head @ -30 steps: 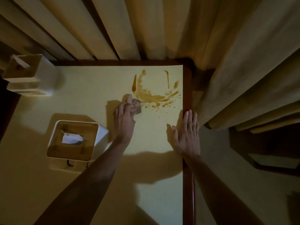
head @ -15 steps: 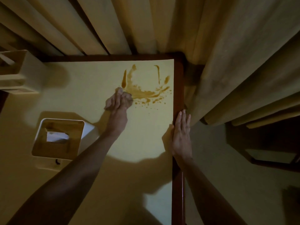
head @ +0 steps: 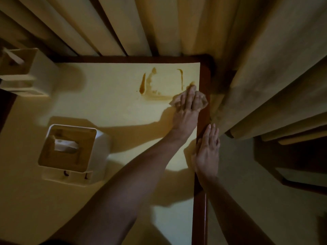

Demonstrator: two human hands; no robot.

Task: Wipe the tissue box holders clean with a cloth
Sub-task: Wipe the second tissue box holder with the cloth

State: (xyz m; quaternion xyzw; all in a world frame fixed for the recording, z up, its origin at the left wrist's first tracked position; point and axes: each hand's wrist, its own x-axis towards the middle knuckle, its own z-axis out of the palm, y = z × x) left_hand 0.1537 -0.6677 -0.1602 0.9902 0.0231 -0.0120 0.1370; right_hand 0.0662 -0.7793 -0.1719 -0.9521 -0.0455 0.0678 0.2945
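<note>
A white tissue box holder (head: 101, 147) with a wooden top and a tissue showing stands on the left of the pale table (head: 109, 106). A second holder (head: 44, 71) sits at the far left corner. My left hand (head: 186, 112) reaches across and presses a crumpled brownish cloth (head: 203, 102) flat on the table near its right edge. The cloth lies at the right end of a brown spill (head: 147, 85). My right hand (head: 207, 152) rests flat with straight fingers on the table's dark wooden edge (head: 200, 200).
Long beige curtains (head: 247, 68) hang behind and to the right of the table, brushing its far right corner. A dark piece of furniture (head: 292, 156) stands on the floor at the right.
My left hand has swept the cloth rightwards through the spill to the table's right edge. The lower part of the stain is smeared thin. My right hand stays on the edge.
</note>
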